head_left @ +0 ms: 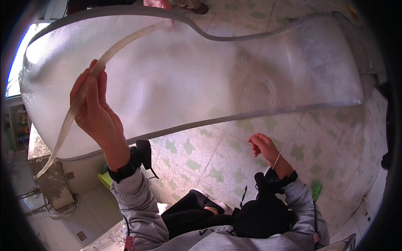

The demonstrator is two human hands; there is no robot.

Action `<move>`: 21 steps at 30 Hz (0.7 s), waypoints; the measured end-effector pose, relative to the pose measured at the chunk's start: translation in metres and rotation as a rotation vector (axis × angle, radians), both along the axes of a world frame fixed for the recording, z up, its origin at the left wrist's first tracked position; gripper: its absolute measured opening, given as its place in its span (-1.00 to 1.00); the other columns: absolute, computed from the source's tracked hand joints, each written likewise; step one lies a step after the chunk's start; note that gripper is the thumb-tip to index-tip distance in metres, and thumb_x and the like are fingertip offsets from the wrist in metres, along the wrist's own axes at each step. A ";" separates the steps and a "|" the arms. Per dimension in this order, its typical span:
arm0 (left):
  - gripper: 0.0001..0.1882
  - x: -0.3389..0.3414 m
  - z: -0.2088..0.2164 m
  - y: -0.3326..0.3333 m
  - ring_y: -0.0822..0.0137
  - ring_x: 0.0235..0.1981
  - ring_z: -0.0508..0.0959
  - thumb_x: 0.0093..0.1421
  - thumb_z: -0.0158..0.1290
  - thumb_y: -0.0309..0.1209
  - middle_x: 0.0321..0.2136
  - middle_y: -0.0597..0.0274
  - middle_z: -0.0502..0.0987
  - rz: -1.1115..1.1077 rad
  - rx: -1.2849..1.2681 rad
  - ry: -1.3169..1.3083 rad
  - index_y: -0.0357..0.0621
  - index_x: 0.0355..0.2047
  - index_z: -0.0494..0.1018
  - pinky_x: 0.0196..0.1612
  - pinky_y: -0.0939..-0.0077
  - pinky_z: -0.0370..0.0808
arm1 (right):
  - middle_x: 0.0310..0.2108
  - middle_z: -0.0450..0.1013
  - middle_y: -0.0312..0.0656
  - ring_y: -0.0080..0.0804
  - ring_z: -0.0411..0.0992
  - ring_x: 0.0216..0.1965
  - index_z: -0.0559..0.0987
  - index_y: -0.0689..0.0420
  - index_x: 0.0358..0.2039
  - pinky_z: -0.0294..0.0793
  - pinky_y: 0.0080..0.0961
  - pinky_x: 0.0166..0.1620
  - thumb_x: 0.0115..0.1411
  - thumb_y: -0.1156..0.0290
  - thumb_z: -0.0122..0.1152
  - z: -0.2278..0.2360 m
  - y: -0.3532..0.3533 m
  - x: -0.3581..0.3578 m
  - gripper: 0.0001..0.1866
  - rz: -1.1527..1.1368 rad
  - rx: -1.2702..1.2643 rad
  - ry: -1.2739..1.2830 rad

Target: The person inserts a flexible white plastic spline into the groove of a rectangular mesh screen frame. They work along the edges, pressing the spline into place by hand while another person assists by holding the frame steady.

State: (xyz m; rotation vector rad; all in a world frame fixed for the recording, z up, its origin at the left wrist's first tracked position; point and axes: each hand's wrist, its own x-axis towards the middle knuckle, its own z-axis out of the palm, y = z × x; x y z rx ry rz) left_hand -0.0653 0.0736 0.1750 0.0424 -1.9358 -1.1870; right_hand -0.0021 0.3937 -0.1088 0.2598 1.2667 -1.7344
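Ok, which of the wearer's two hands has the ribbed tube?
The left hand, gripping the ribbed tube, seen against the pale mesh sheet. The right hand is apart, above the tiled floor, with nothing visible in it.

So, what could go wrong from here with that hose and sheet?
The ribbed hose could slip or swing: the left hand grips it partway along, and its lower end sticks out past the sheet's edge. The big translucent sheet might shift if bumped, since the right hand isn't touching it.
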 end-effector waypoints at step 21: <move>-0.81 0.048 -0.027 -0.005 0.12 -0.06 0.55 0.27 -0.01 -0.52 -0.11 -0.14 0.52 -0.009 0.134 -0.310 -0.33 -0.13 0.43 -0.01 0.42 0.58 | -0.58 0.33 -0.40 -0.64 0.29 -0.60 0.47 0.13 -0.31 0.34 -0.63 -0.47 0.31 0.19 -0.02 -0.002 0.002 -0.008 -0.74 -0.043 0.021 0.037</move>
